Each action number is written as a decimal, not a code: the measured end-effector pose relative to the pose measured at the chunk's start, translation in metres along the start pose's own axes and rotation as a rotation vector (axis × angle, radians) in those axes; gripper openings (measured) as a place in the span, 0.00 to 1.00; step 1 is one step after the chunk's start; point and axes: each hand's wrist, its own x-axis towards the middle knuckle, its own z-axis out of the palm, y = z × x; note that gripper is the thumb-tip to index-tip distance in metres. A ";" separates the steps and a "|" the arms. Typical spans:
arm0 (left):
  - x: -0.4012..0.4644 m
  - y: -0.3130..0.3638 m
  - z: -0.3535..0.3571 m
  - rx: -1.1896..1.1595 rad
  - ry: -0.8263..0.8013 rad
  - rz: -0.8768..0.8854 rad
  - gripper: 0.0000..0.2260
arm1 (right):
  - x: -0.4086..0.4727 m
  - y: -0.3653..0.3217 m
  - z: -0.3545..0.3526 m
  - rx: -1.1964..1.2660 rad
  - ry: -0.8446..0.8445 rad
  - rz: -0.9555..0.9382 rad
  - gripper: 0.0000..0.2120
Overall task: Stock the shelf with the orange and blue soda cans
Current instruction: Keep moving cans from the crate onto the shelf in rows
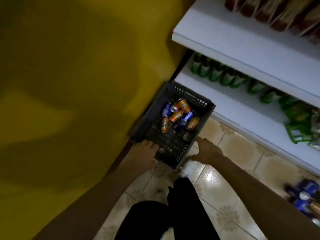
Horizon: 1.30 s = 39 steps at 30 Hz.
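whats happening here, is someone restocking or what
A person is crouched over a dark plastic crate on the tiled floor by a white shelf unit. The left hand grips the crate's near edge, and the right hand is at its right side with the fingers out of sight. The orange and blue soda cans lie loose in the crate; none has been picked up. Green bottles line the shelf beside it.

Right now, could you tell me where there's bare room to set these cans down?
The front strip of the middle shelf, before the green bottles, is bare. So are the floor tiles between basket and shelf. The basket's far end is crowded with cans; its near end is free.
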 end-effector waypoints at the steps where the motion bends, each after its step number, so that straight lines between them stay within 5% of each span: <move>1: 0.023 -0.005 0.011 -0.097 -0.022 -0.051 0.28 | 0.028 -0.003 0.006 0.084 -0.007 0.002 0.38; 6: 0.150 -0.026 0.087 -0.821 -0.002 -0.355 0.28 | 0.170 -0.010 0.074 0.598 -0.029 0.122 0.30; 10: 0.262 -0.050 0.164 -1.209 0.041 -0.575 0.21 | 0.288 -0.007 0.140 0.708 -0.028 0.218 0.24; 12: 0.327 -0.068 0.205 -1.258 0.074 -0.591 0.19 | 0.354 -0.005 0.171 0.822 0.005 0.262 0.24; 16: 0.436 -0.093 0.280 -1.240 0.178 -0.622 0.31 | 0.468 -0.010 0.214 0.946 0.132 0.283 0.28; 21: 0.498 -0.098 0.310 -1.098 0.287 -0.622 0.23 | 0.534 -0.016 0.232 1.054 0.171 0.213 0.42; 23: 0.497 -0.104 0.297 -1.038 0.211 -0.620 0.22 | 0.524 -0.016 0.229 1.119 0.151 0.207 0.43; 28: 0.411 -0.103 0.234 -0.912 0.028 -0.488 0.34 | 0.436 -0.007 0.192 1.300 0.096 0.313 0.13; 34: 0.224 -0.046 0.130 -0.643 0.073 -0.163 0.36 | 0.262 -0.027 0.120 1.566 0.004 0.399 0.22; 39: 0.100 0.012 0.054 -0.848 0.104 -0.146 0.34 | 0.115 -0.032 0.054 1.554 0.046 0.377 0.10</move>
